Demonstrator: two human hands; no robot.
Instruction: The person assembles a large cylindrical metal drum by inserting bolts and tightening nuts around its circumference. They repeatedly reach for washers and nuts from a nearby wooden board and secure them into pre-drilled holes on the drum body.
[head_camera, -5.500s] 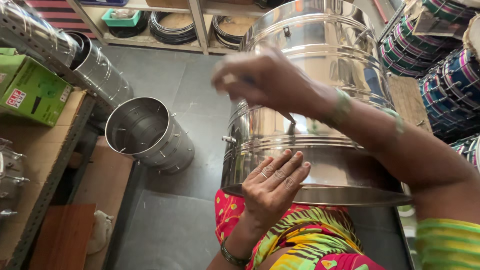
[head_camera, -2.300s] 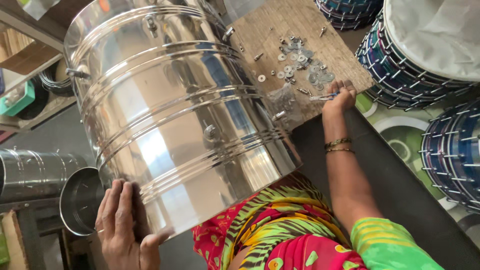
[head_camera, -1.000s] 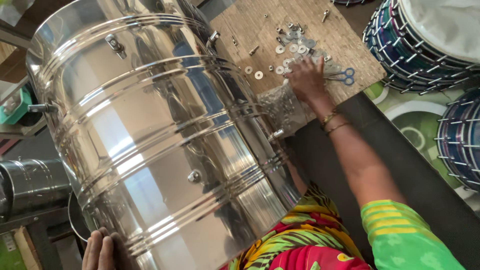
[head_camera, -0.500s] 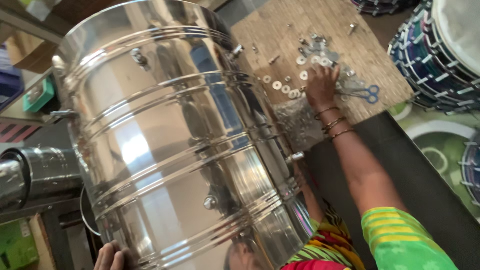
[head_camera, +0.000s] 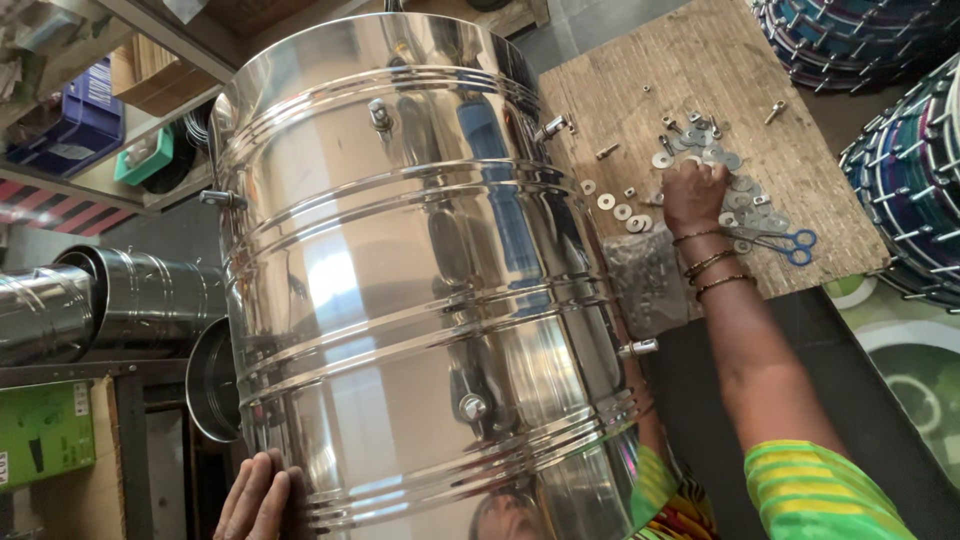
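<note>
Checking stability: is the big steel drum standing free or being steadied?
Steadied: the left hand presses flat against the steel drum near its lower rim.

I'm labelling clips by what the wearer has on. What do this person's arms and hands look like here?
The right hand is bare, with several thin metal bangles on its wrist and a short green sleeve with yellow stripes above. Of the left hand only bare fingers show at the bottom edge; no rings or sleeve visible.
</note>
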